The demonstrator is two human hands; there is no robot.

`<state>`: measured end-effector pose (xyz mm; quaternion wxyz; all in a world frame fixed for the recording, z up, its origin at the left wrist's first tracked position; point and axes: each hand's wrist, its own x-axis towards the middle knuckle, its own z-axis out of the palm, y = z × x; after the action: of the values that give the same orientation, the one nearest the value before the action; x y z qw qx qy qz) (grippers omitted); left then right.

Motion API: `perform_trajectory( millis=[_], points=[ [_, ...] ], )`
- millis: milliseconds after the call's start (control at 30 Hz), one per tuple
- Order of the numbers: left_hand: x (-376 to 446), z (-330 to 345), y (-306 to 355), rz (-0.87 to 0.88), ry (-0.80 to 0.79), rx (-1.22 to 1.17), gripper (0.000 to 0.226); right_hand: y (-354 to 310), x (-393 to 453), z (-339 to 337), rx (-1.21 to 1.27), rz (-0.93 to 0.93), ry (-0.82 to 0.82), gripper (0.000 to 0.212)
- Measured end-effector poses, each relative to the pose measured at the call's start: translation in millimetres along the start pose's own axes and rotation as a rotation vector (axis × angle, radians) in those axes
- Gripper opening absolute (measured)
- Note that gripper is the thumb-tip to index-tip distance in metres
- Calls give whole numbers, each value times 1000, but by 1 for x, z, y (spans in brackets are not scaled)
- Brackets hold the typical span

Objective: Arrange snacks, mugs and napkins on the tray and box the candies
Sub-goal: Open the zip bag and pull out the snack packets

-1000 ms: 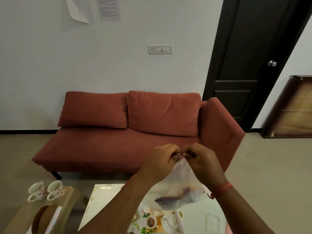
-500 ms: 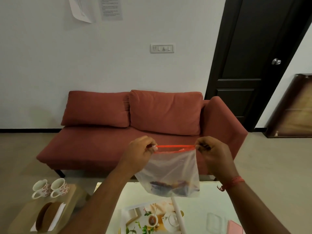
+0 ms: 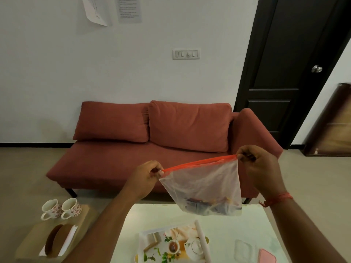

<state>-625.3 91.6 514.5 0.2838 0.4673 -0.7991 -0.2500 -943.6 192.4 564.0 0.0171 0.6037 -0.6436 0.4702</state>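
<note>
I hold a clear zip bag [image 3: 205, 185] with a red zip strip in the air above the white table [image 3: 237, 224]. Dark wrapped candies [image 3: 207, 204] lie at its bottom. My left hand [image 3: 146, 179] pinches the left end of the strip and my right hand [image 3: 260, 166] pinches the right end, higher up, so the strip is stretched taut. Below, a tray [image 3: 152, 242] printed with a teapot picture rests on the table. Two flowered mugs [image 3: 60, 208] stand on a low wooden side table [image 3: 85, 221], beside a napkin holder [image 3: 58, 240].
A clear plastic box [image 3: 243, 250] and a pink lid [image 3: 266, 258] lie at the table's front right. A white roll [image 3: 203, 242] lies across the tray. A red sofa [image 3: 152, 145] stands behind the table, with a dark door [image 3: 296, 73] to the right.
My hands were together at the bag's top a second ago. They have pulled apart along the red strip, the right one further right and up, and the view has tilted down slightly.
</note>
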Motion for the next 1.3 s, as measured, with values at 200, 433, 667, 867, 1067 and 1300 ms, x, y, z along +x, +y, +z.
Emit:
perform_trajectory(
  millis=[200, 433, 667, 867, 1067, 1300],
  points=[
    [-2, 3, 14, -86, -190, -142, 16, -5, 3, 1, 69, 7, 18, 20],
    [4, 23, 41, 16, -255, -232, 12, -13, 2, 11, 100, -2, -26, 19],
    [10, 34, 70, 132, -231, -162, 11, -21, 2, 22, 137, -41, -29, 17],
    [19, 41, 66, 136, -191, -77, 31, -23, 5, 27, 180, -32, -31, 17],
    [22, 41, 67, 51, -95, -148, 44, -24, -2, 38, 164, 55, -31, 15],
    [23, 43, 74, -158, -102, -435, 27, -50, -40, 65, 90, -152, -305, 41]
  ],
)
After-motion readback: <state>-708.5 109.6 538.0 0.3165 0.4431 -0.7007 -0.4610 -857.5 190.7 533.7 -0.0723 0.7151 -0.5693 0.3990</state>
